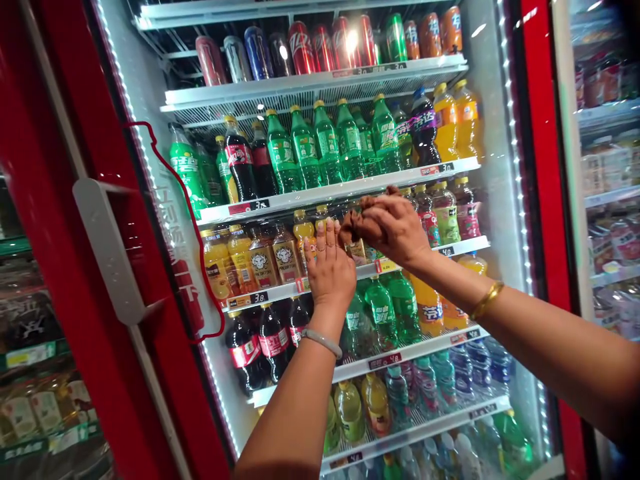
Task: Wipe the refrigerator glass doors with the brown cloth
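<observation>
My right hand [397,227] is closed on a crumpled brown cloth [361,221], raised before the glass door of a lit drinks fridge. Just to its left, my left hand [331,267] lies flat against the glass with its fingers stretched upward and nothing in it. The cloth bunches beside the left fingertips. Behind both hands, seen through the glass, are a shelf edge [270,293] and yellow-capped bottles [303,230].
A long grey handle [107,250] stands out from the red door frame [145,373] at the left. Green bottles [327,143] and cans [303,50] fill upper shelves. Another drinks fridge [610,200] is at the right edge.
</observation>
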Available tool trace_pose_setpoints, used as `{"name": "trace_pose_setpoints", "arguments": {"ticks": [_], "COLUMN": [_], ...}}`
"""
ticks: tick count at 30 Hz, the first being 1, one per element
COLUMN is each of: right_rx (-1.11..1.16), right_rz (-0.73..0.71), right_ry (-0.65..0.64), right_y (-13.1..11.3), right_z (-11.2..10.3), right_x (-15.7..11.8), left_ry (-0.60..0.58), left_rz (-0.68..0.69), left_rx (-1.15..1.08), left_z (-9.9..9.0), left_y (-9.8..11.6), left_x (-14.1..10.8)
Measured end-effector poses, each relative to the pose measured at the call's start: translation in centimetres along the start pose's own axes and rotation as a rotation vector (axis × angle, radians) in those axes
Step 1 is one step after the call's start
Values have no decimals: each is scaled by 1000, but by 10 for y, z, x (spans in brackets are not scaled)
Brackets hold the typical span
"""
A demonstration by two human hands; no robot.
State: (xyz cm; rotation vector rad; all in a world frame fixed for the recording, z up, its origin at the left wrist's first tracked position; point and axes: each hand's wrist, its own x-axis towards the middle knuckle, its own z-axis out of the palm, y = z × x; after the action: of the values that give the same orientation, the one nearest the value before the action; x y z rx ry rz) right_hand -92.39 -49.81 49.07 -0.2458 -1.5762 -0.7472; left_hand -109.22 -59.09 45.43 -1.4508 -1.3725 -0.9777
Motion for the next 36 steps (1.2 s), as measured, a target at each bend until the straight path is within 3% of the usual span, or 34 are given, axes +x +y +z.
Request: {"name": "trace_pose_setpoints", "arguments": {"ticks": [3,7,10,15,17,21,24,26,29,32,34,36], "right_rx": [12,62,54,-21,-6,44,38,21,51,140,217,197], "right_rz": [119,-76,-175,106,152,92,157,257,328,228,155,175], "right_ry": [63,-5,-80,23,23,-44,-48,-26,-14,-87,-123,-90], "right_y": [0,-6,7,24,18,0,-8,-13,-17,-3,19,47], "right_z": [2,-9,-16,-8,-7,-15,-12,-3,8,-2,-16,-29], "right_x": [1,-44,-49,-6,-11,-50,-51,-36,-19,-30,-45,-55], "left_ry": [-5,2,18,36,26,22,61,76,-6,-62,-55,-52], "left_rz": [3,-2,5,7,3,1,22,116,343,432,436,447], "left_rx": [1,13,0,3,6,-10,-71,-142,-192,-181,-185,-174], "left_z": [1,0,1,1,0,-2,-3,-3,1,8,14,18], "left_y": [0,-1,-1,2,2,-1,3,15,38,53,56,58], "left_x": [0,0,-1,0,1,-1,1,7,23,38,46,55]}}
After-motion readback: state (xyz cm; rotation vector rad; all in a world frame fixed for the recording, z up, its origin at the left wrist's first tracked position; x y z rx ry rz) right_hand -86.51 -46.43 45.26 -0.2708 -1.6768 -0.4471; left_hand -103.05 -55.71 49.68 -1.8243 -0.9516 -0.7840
